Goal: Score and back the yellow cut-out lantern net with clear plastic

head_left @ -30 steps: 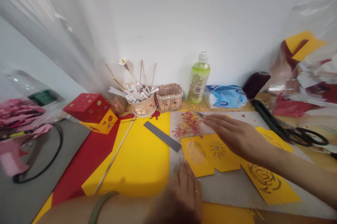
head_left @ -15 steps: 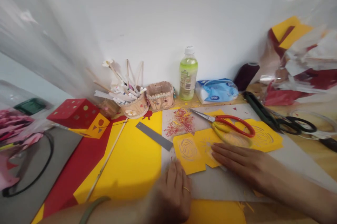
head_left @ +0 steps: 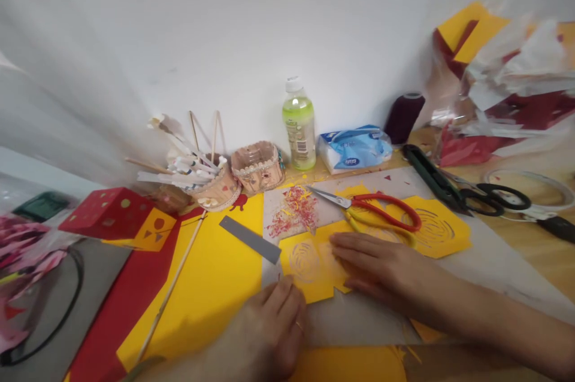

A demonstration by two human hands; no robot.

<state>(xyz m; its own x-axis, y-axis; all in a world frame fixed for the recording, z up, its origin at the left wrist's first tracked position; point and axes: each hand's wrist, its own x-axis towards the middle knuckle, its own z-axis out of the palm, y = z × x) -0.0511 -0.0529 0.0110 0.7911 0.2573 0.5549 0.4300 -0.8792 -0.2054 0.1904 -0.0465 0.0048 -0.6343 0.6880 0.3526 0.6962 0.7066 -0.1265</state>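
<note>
A long piece of yellow paper [head_left: 317,292] with swirl patterns cut through it lies on the grey board. My right hand [head_left: 381,259] rests flat on its middle, fingers stretched out and close together. At the paper's left edge is my left hand [head_left: 278,319], its fingers curled together with the tips by the edge; what they hold, if anything, is hidden. Red-and-yellow-handled scissors [head_left: 386,208] lie across the paper, just beyond my right hand. A grey metal ruler [head_left: 249,239] lies left of the paper, near shredded red and yellow scraps [head_left: 294,212].
Along the wall stand a stick-filled basket [head_left: 215,190], another small basket [head_left: 258,169], a green drink bottle [head_left: 299,130], a tissue pack [head_left: 354,148] and dark thread [head_left: 405,118]. Right are black-handled scissors [head_left: 505,196]; left, a red paper box [head_left: 108,214] and a thin stick [head_left: 173,286].
The whole view has shifted, so things appear farther left. My right hand has slid slightly left over the paper, covering more of the middle pattern. My left hand stays at the paper's edge.
</note>
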